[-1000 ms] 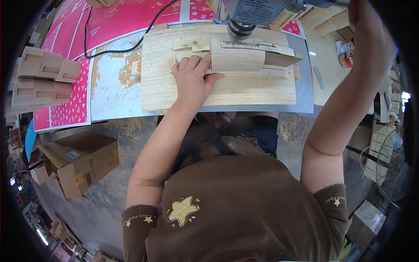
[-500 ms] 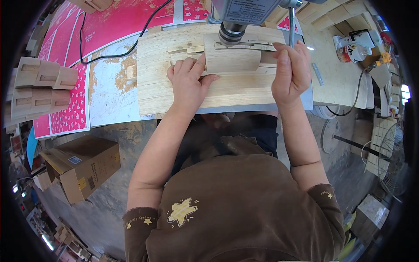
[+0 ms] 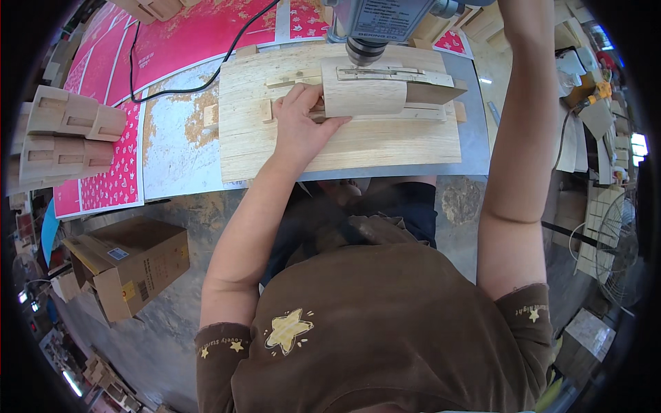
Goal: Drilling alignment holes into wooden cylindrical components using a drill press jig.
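My left hand (image 3: 301,125) grips the left end of a pale, curved wooden piece (image 3: 365,98), thumb along the near side and fingers curled at the end. A long narrow slot or strip runs along the piece's top. It rests on a wooden jig board (image 3: 289,153) with small blocks and strips on it. Above the piece hangs the chuck (image 3: 365,51) of a drill press (image 3: 382,20); the two look slightly apart, and no bit can be made out. My right hand (image 3: 525,12) is raised at the top right edge, its fingers out of the picture.
Stacked slotted wooden pieces (image 3: 69,131) stand at the left on a red-patterned sheet (image 3: 103,182). A black cable (image 3: 175,90) crosses the sawdust-strewn table. An opened cardboard box (image 3: 138,265) sits on the floor at left; a wire fan (image 3: 613,241) stands at right.
My right hand has left the right end of the wooden piece and gone up to the top edge. A flat support under that end now shows. My left hand stays on the piece.
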Tool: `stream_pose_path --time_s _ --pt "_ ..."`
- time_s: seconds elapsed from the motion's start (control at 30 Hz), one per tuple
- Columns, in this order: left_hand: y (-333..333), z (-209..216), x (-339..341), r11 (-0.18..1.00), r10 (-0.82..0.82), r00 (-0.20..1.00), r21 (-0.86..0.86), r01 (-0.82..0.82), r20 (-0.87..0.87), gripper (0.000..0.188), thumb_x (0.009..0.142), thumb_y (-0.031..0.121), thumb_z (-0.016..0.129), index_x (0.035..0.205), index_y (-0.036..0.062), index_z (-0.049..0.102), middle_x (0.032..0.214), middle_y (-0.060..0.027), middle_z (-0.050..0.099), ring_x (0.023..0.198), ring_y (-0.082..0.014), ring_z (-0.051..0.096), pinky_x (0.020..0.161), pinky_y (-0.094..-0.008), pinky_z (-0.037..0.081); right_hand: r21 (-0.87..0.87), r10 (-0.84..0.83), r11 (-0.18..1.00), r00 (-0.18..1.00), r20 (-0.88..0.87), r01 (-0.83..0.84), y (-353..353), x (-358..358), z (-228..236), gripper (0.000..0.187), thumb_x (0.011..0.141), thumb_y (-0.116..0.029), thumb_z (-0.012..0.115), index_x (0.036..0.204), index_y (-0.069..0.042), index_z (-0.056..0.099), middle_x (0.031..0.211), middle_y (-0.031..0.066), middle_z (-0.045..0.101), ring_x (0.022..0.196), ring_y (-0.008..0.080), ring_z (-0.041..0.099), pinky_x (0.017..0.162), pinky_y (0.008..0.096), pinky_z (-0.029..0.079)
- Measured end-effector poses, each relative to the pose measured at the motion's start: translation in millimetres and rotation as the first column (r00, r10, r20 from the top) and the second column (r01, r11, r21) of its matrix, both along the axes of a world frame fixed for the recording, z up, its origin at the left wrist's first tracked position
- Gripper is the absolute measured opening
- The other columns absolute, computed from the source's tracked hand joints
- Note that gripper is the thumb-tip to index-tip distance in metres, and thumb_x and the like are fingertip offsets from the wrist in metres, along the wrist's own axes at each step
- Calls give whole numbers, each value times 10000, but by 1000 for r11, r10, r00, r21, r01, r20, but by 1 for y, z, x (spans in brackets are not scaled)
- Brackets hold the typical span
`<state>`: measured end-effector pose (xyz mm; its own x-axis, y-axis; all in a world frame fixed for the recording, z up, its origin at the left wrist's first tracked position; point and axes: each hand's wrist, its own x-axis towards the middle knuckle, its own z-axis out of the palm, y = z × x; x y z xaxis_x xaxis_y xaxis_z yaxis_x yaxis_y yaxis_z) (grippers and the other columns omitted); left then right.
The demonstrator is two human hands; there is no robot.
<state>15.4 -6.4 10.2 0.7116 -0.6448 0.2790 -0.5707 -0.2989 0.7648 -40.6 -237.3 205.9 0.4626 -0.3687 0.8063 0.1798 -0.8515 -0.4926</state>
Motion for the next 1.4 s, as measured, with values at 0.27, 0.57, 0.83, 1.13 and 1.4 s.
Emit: stream_pose_path --time_s 0.27,0.57,0.83,1.13,1.4 --pt "14 -2 1 994 -53 992 -106 41 -114 292 615 138 782 859 55 645 746 2 548 704 -153 541 776 -315 354 -320 -65 936 821 -567 -147 42 -85 -132 240 874 -121 534 1105 -58 559 1010 96 586 909 263 538 821 350 393" --pt "133 34 10 950 117 905 -219 -221 -409 210 666 72 778 797 30 620 706 15 576 630 -77 507 581 -208 413 -358 -136 930 821 -555 -88 45 -105 -129 278 732 -134 661 996 -95 586 890 40 579 878 242 528 822 360 353" --pt "140 70 -8 894 224 576 -70 -443 -786 321 777 302 719 679 17 609 576 -12 553 462 -48 439 434 -192 318 -312 -68 938 803 -593 -151 72 -107 -134 306 707 -213 700 968 -83 606 886 40 594 867 246 529 832 363 341" --pt "69 47 -32 943 72 535 -117 -311 -842 421 803 394 690 719 -14 629 578 -11 529 502 -56 457 465 -204 361 -311 -54 938 826 -561 -150 77 -103 -133 328 693 -211 706 977 -78 608 888 43 597 874 250 532 813 375 360" --pt "61 21 -38 985 -48 989 -173 24 -140 554 667 185 803 1114 -32 558 1036 -101 568 881 -195 558 748 -277 473 -374 -306 920 819 -485 122 66 -108 -146 464 662 -191 742 1110 -226 626 995 37 593 985 285 486 891 387 377"
